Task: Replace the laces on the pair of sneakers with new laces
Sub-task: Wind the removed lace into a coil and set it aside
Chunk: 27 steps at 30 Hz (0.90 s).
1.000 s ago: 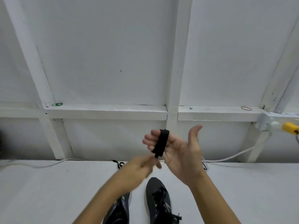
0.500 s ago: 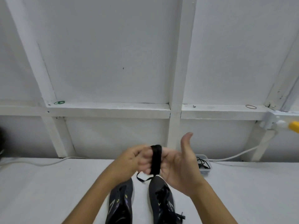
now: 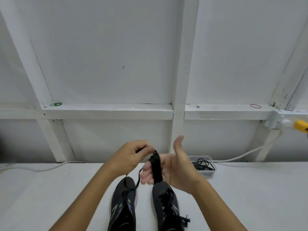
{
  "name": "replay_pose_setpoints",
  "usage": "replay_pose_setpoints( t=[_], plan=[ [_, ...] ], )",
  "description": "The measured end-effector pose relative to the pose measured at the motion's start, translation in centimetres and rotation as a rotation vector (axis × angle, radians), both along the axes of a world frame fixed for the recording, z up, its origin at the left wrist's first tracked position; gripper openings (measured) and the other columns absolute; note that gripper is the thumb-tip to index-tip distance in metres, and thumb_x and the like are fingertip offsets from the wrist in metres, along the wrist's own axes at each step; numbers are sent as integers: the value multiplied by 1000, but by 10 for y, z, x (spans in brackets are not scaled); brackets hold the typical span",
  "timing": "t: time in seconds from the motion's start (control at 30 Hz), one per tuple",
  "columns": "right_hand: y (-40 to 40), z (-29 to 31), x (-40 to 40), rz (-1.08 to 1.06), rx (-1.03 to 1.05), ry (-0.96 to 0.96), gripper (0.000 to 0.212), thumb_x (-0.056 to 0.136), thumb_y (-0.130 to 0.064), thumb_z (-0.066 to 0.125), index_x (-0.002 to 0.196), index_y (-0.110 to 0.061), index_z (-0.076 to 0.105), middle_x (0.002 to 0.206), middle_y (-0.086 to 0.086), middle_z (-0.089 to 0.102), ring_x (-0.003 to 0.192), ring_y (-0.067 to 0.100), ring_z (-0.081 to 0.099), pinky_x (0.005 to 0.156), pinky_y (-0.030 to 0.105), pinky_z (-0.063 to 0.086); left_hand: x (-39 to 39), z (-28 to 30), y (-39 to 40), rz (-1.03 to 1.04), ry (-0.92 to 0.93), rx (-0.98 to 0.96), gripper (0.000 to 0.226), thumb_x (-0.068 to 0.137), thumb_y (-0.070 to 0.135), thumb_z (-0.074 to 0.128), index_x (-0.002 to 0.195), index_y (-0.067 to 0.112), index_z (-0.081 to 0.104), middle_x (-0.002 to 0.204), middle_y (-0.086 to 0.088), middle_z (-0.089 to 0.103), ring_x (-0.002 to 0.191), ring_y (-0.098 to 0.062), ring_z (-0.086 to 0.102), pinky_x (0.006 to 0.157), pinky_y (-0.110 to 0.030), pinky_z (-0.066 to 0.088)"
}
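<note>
- The fingers of the right hand lie straight and close together, thumb raised clear, with a black lace wound round them in a flat coil
- The left hand, just left of that coil, has its fingertips curled in a pinch on the lace's running end at the top of the coil
- To wind well, I judge: keep the wraps side by side and only snug, so the coil slides off the fingers without collapsing
- A loose tail hangs below the coil toward the left sneaker; the right sneaker lies directly beneath the coil on the table
- A clear tub of dark laces sits right of the coil, against the wall
- Hard to tell: whether the wound lace is old or new, how much tail remains, and the sneakers' heels, cut off below; motion blurs the fingertips
</note>
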State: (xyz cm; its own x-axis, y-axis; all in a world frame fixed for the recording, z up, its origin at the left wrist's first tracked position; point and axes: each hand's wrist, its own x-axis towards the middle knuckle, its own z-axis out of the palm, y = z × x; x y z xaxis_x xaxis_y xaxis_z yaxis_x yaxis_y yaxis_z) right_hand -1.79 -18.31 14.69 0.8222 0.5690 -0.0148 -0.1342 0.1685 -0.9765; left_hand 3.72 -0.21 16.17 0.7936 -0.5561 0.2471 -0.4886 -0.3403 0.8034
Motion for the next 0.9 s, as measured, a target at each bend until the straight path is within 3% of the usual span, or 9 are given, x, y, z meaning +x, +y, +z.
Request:
replay_pose_setpoints(
  t=[0.07, 0.17, 0.3, 0.43, 0.53, 0.6, 0.7, 0.8, 0.9],
  plan=[
    [-1, 13, 4, -57, 158, -9, 121, 66, -94, 13, 102, 4, 75, 104, 27, 72, 95, 36, 73, 82, 34, 59, -6, -20, -11, 42, 160, -87, 19, 98, 18, 59, 82, 25, 67, 77, 13, 66, 75, -3, 61, 80, -25, 49],
    [-9, 18, 22, -252, 187, -46, 120, 72, -89, 10, 111, 8, 70, 114, 30, 70, 107, 38, 70, 89, 36, 58, -23, -46, -21, 59, 52, 162, 23, 106, 34, 45, 91, 33, 64, 64, 12, 54, 60, -2, 49, 67, -23, 43],
    [-22, 9, 39, -402, -147, -128, 128, 58, -104, 19, 115, -1, 69, 112, 17, 74, 110, 29, 71, 96, 36, 53, -35, -35, -11, -45, -107, 399, 23, 105, 39, 44, 97, 30, 63, 70, 10, 57, 66, -8, 52, 65, -26, 42],
    [-21, -7, 26, -177, -435, -127, 130, 55, -106, 17, 108, -2, 73, 109, 19, 75, 106, 33, 71, 100, 43, 53, -13, 12, 8, 34, -255, 327, 18, 102, 32, 53, 89, 33, 65, 67, 13, 61, 64, -11, 54, 61, -21, 40],
    [-7, 8, 6, -26, -221, -57, 122, 67, -95, 7, 102, 1, 73, 104, 24, 73, 98, 35, 71, 88, 36, 56, 8, 19, 9, 45, -152, 128, 19, 102, 32, 54, 90, 31, 68, 73, 9, 64, 66, -12, 55, 66, -26, 44],
    [-3, 26, 2, -72, 1, -57, 120, 72, -90, 4, 99, 2, 76, 103, 25, 73, 95, 35, 72, 85, 35, 59, 6, 7, -2, 64, -20, -2, 22, 104, 25, 52, 87, 27, 66, 70, 10, 59, 65, -5, 54, 67, -25, 44],
    [-10, 40, 17, -284, 221, -69, 121, 78, -87, 2, 107, 7, 72, 113, 29, 70, 105, 36, 71, 91, 37, 59, -15, -22, -18, 71, 14, 137, 25, 107, 31, 43, 93, 27, 64, 67, 12, 52, 60, -1, 48, 62, -23, 41],
    [-20, 29, 38, -465, 35, -147, 117, 79, -89, 3, 113, 2, 68, 113, 22, 73, 110, 32, 70, 96, 38, 53, -42, -34, -21, -52, -117, 439, 28, 108, 35, 37, 108, 30, 64, 79, 18, 57, 76, -2, 54, 71, -22, 42],
    [-24, 2, 37, -409, -320, -146, 128, 55, -106, 21, 114, -3, 70, 111, 16, 75, 108, 28, 71, 101, 41, 52, -35, -11, -9, -6, -197, 465, 24, 106, 35, 43, 105, 28, 65, 81, 8, 64, 74, -9, 58, 72, -30, 44]
  ],
)
